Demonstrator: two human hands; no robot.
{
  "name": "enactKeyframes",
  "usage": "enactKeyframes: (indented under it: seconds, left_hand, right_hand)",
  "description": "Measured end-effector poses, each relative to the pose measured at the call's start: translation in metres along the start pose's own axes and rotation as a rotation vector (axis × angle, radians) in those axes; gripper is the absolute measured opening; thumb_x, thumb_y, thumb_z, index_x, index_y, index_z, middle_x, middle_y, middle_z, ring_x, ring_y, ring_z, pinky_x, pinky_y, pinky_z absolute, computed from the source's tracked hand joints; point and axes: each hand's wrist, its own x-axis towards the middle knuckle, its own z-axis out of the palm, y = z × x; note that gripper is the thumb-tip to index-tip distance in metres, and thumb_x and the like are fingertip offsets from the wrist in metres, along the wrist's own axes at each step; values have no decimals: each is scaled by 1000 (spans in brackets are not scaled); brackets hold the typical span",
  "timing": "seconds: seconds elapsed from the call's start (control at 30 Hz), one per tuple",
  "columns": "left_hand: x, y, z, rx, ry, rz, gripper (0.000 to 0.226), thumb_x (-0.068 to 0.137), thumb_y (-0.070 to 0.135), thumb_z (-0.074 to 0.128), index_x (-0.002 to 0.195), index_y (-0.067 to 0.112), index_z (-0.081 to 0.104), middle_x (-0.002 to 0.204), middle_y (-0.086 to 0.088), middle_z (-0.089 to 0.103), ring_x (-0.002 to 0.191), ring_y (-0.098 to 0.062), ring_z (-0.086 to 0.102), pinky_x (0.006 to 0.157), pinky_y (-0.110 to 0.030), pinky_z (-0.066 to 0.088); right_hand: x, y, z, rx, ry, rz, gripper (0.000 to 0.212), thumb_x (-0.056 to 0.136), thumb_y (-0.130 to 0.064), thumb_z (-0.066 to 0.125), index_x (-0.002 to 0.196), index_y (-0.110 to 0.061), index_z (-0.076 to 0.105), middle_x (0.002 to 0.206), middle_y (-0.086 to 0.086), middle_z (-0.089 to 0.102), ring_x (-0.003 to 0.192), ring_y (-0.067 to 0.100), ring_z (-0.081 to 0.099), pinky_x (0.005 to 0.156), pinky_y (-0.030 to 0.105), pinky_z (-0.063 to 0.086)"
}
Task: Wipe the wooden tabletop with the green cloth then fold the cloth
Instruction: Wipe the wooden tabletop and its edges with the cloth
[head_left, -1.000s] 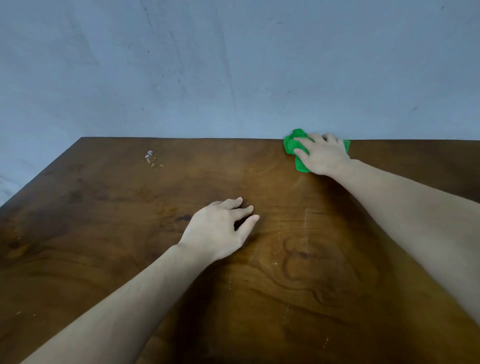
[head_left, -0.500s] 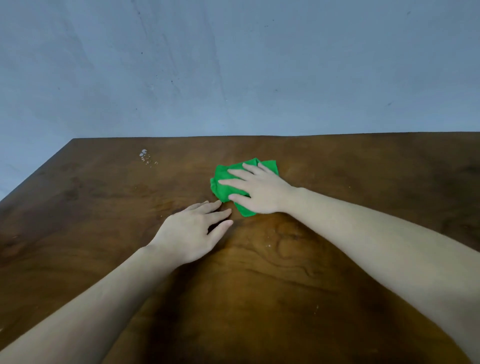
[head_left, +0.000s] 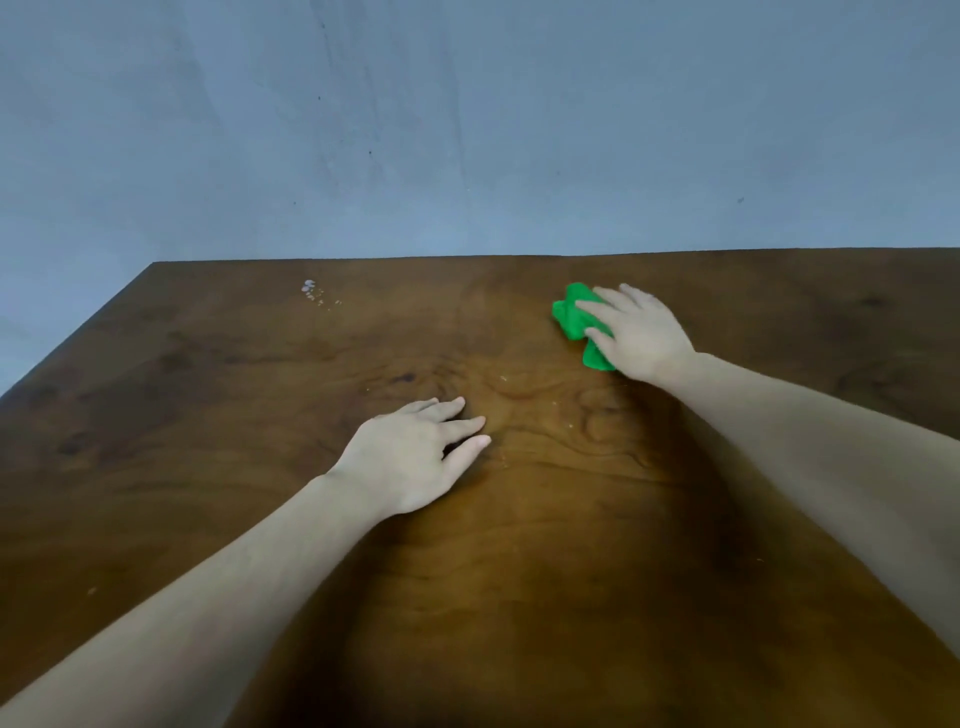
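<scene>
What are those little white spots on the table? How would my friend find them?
Start at the big brown wooden tabletop and look along its far edge by the grey-blue wall. Toward the far left corner, well left of the green cloth under the right hand, sits a small cluster of white specks. Nothing else on the wood is that pale.

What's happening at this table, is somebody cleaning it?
Yes. A person is wiping the wooden tabletop with a bunched green cloth, pressed down under the right hand toward the far side of the table. The left hand rests flat on the wood nearer the person, holding nothing. A small whitish smudge with crumbs sits near the far left edge, not yet wiped. The cloth is crumpled, not folded.
</scene>
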Motion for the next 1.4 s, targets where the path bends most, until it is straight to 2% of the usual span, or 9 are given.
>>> enactKeyframes:
  seconds: [0.1,0.17,0.27,0.57,0.83,1.03,1.13,1.23,1.4]
  left_hand:
    - [-1,-1,2,-23,14,-13,56,98,66,15,147,51,37,160,19,25,149,-8,20,119,-33,24]
    - [0,-2,3,-33,21,-15,56,98,66,15,146,50,38,160,19,27,149,-9,21,119,-33,24]
    - [-2,-2,6,-39,20,-14,57,97,66,14,146,49,39,160,17,27,149,-9,22,120,-33,23]
    - [-47,-3,10,6,18,5,56,98,64,16,146,48,40,159,18,30,148,-9,25,118,-33,27]
    - [-99,-10,18,40,13,68,55,98,66,18,144,49,43,157,18,34,145,-11,30,116,-36,33]
    - [-134,-13,20,58,0,109,56,97,67,17,145,49,42,157,20,32,146,-10,29,113,-36,35]
    - [-145,-16,19,37,-16,105,55,98,65,17,145,49,41,158,20,31,147,-10,27,113,-36,34]
    - [-150,-18,20,37,-12,100,56,98,65,17,146,48,41,158,20,31,147,-10,27,114,-37,33]
    - [-159,-25,24,30,5,99,55,99,64,18,145,48,42,158,20,31,146,-10,27,115,-39,35]
  right_hand:
    - [22,2,5,133,-43,143,53,104,-49,36,155,-35,32,164,6,29,149,33,27,123,46,16]
    - [28,-10,7,91,-102,148,54,103,-56,30,155,-42,28,165,3,25,150,37,23,123,51,13]
    - [14,-36,5,58,-144,10,54,104,-58,25,155,-45,25,167,0,21,152,36,16,123,56,10]
    - [-107,-110,-13,138,-197,-356,51,104,-56,30,154,-45,28,167,-7,19,155,28,9,125,49,2]
    - [-234,-147,-23,182,-183,-500,48,104,-54,39,151,-44,38,163,-10,29,154,20,14,125,41,4]
    - [-253,-142,-26,56,-107,-287,56,101,-61,24,154,-45,30,164,-12,24,154,17,11,124,42,6]
    - [-232,-130,-23,15,-38,-28,51,105,-53,33,155,-42,30,166,-8,20,154,25,11,125,46,9]
    - [-209,-125,-20,118,-103,188,52,106,-51,32,156,-42,25,168,-6,16,154,29,14,125,45,9]
    - [-218,-158,-20,137,-117,86,52,104,-54,32,155,-43,28,167,-3,21,154,30,15,124,50,8]
